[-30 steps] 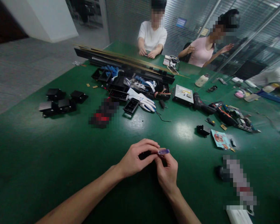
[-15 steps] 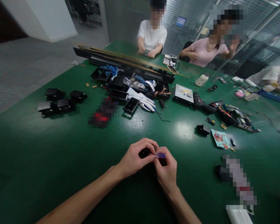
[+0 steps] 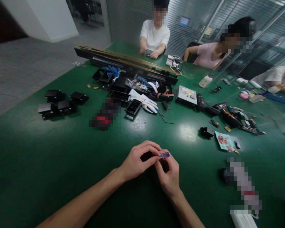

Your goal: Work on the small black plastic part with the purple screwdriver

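Near the front middle of the table my two hands meet, fingertips together. My left hand is closed, its thumb and index finger pinching one end of a small translucent purple piece. That piece points to the right across the top of my right hand. The right fingers are curled in with the thumb tip against the left fingertips; what they grip, if anything, is hidden. The purple piece is too small to name its kind.
Beyond my hands lie black boxes, a white glove, a disc drive, a power drill and a circuit board. To the right are a teal packet and a black mouse. Several people sit across the green table.
The purple piece has tilted and shifted slightly right and up at my fingertips. My right hand has moved a little. The person in pink has lowered a raised hand and turned aside.
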{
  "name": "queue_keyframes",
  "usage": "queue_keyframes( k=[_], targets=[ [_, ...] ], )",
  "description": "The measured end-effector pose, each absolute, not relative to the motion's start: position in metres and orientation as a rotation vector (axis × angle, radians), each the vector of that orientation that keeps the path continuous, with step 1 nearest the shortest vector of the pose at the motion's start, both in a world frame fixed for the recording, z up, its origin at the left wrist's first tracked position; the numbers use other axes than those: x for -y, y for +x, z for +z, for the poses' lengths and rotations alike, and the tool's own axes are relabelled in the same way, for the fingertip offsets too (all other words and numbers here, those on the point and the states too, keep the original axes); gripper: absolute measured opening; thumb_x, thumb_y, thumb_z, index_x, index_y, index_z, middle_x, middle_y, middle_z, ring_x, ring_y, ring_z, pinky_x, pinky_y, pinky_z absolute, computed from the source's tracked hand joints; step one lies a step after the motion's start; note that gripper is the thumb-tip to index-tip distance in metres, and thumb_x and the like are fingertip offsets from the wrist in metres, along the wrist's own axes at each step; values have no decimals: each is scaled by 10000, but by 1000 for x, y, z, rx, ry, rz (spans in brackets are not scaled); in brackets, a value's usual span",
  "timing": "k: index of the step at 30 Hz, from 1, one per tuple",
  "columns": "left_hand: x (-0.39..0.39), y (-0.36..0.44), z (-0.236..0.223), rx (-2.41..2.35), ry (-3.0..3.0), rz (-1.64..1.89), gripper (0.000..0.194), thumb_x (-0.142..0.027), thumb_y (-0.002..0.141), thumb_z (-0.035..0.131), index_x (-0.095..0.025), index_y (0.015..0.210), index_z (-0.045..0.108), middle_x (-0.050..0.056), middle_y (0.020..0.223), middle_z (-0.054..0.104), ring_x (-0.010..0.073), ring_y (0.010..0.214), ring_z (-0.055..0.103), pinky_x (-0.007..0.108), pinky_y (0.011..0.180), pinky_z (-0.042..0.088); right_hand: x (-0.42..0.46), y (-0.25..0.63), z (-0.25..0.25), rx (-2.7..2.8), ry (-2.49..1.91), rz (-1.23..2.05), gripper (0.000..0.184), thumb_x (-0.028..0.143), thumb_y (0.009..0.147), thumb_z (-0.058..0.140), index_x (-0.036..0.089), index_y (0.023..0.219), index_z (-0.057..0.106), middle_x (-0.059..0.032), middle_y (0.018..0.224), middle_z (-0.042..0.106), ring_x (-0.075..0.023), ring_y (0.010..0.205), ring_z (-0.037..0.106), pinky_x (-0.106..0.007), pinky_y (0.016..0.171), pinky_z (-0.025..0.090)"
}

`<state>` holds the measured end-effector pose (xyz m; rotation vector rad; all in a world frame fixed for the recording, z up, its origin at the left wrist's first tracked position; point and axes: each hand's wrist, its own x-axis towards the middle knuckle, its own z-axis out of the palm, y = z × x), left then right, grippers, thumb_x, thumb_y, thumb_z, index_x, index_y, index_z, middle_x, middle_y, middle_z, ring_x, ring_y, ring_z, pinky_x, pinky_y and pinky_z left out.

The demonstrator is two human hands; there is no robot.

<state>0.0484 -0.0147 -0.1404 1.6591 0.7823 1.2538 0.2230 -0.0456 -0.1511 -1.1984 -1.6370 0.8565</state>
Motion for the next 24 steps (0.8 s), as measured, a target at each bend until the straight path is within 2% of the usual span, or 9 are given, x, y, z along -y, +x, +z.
queue_keyframes(
  k=[4,10,15,18,21,24],
  targets=[
    [15,49,-141,-796,1649,1244,52,-188,922,745,-177,967,721,85,1151,728,207,1106,687,373,1013,544,43,222,-152,1554,-1202,863,47,203,969,661,207,927,682,-36,920,676,-188,835,655,-312,746,521],
    [15,49,-141,-723,1777,1248,216,-185,970,675,-219,1170,746,95,1221,721,221,1175,663,415,1045,546,44,223,-150,1622,-1175,851,182,173,1011,575,225,966,743,-50,962,697,-198,879,673,-329,783,532],
    [14,48,-143,-703,1770,1276,184,-179,984,651,-210,1129,760,97,1206,731,222,1174,671,420,1041,555,45,223,-146,1685,-1146,828,187,170,1008,572,236,1021,747,-63,1029,701,-216,953,678,-344,834,536],
    [14,48,-145,-733,1717,1286,107,-211,971,687,-200,1047,762,98,1180,735,221,1139,688,412,1029,563,45,222,-145,1676,-1158,845,138,188,989,606,224,1048,724,-70,1042,694,-214,920,670,-340,799,532],
    [15,49,-147,-759,1676,1286,58,-240,938,741,-189,964,748,98,1161,732,226,1117,694,406,1021,563,44,221,-147,1604,-1183,836,32,196,951,670,213,970,690,-42,947,681,-187,818,646,-310,716,504],
    [16,49,-145,-765,1697,1275,66,-232,925,757,-186,966,732,97,1158,732,225,1122,689,394,1025,554,44,221,-151,1557,-1191,822,86,180,945,673,211,865,670,-22,870,677,-176,781,640,-303,708,497]
  ],
)
